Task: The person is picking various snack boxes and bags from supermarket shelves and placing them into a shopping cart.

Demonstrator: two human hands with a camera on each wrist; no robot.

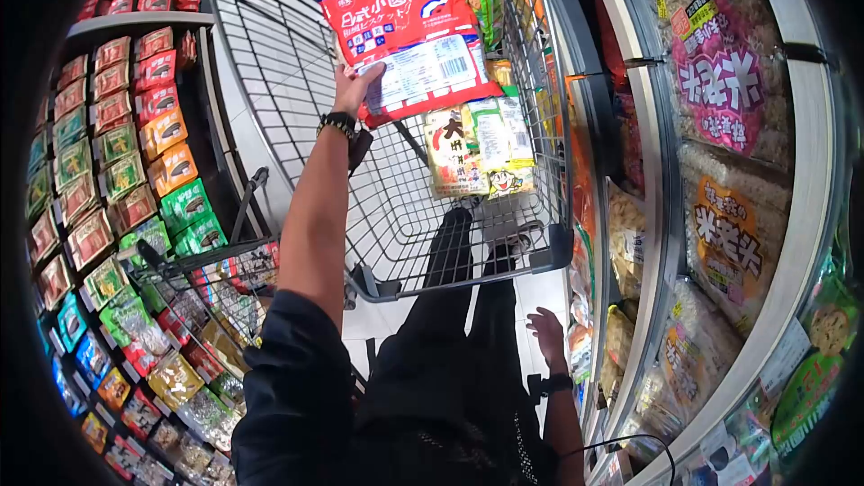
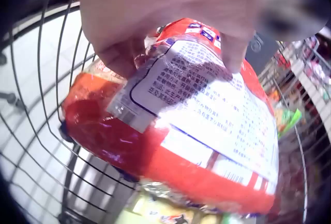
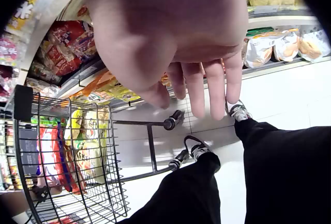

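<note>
A pale, glossy tiled floor (image 3: 295, 94) runs along a narrow shop aisle. On the left stands a dark shelving rack (image 1: 135, 22) packed with small red, orange and green packets. On the right, a white-edged shelf unit (image 1: 810, 171) holds large clear snack bags.

You have two hands in view: your left hand (image 1: 355, 85) at upper centre and your right hand (image 1: 547, 328) at lower right. Your left grips one red biscuit bag (image 1: 409, 31). There is one wire cart (image 1: 396, 216) mid-frame and one wire basket (image 1: 193, 292) at lower left. Two pale snack packs (image 1: 456, 155) lie inside the cart. You wear two shoes (image 3: 199, 150). Two big bags fill the right edge, one pink bag (image 1: 720, 72) and one orange bag (image 1: 731, 234)
</note>
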